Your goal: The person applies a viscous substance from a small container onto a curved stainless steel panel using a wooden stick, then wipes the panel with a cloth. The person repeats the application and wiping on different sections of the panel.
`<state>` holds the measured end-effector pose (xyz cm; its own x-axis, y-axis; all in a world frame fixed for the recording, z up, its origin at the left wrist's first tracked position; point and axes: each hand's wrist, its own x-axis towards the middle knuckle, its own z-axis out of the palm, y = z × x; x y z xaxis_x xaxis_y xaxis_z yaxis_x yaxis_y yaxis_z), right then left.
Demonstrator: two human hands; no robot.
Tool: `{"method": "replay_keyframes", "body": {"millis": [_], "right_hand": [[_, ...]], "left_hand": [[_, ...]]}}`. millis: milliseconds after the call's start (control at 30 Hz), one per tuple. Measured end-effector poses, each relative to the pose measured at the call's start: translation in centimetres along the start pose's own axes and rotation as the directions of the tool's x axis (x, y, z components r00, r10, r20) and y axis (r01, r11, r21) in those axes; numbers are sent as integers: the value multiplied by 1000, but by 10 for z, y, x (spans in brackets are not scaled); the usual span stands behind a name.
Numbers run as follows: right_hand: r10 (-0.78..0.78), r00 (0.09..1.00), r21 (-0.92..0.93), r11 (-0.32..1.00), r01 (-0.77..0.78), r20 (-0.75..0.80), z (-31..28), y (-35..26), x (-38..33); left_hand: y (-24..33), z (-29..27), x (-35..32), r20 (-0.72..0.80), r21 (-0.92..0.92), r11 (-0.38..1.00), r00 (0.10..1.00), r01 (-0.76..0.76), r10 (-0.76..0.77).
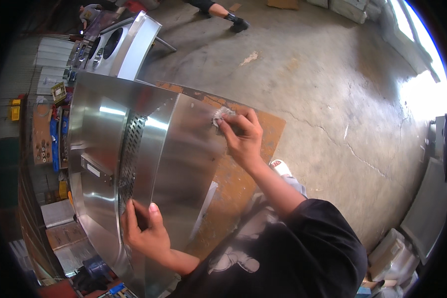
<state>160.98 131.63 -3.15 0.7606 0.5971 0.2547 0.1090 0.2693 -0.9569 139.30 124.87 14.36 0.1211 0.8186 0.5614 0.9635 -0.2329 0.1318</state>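
A large stainless steel housing (184,144) with a slotted strip (132,141) along it lies before me. Near the far right corner of its flat panel, my right hand (244,136) pinches a crumpled grey-white wad (220,117), cloth or wool, I cannot tell which. The wad appears to touch the panel. My left hand (149,233) is by the near end of the slotted strip, thumb and forefinger apart with nothing between them. Its other fingers are partly hidden. A small box-like fitting (95,168) sits inside the housing to the left.
Under the housing is a worn brown board (265,134). Beyond it stands a white-sided unit with round black openings (115,42). Shelves with blue tools (59,141) line the left. Another person's leg (218,11) shows at the top. Wrapped packages (390,260) lie lower right.
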Motion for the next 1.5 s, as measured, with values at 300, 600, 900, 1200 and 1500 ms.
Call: {"method": "replay_keyframes", "body": {"millis": [300,600,900,1200,1500], "right_hand": [[-12,1000,-207,978,8,-20,-29,26,67],[1,999,31,1000,-2,35,-6,12,-4],[84,996,24,996,-83,-17,6,12,7],[120,992,-94,988,-124,-49,-2,20,57],[27,993,89,995,-37,113,-7,24,23]], "left_hand": [[7,6,6,-23,-61,998,1000,19,-20],[6,9,5,-26,-68,997,999,20,-22],[5,7,3,-14,-53,999,1000,14,-14],[7,5,3,10,-84,996,999,41,-40],[6,6,3,14,-81,995,998,57,-56]]}}
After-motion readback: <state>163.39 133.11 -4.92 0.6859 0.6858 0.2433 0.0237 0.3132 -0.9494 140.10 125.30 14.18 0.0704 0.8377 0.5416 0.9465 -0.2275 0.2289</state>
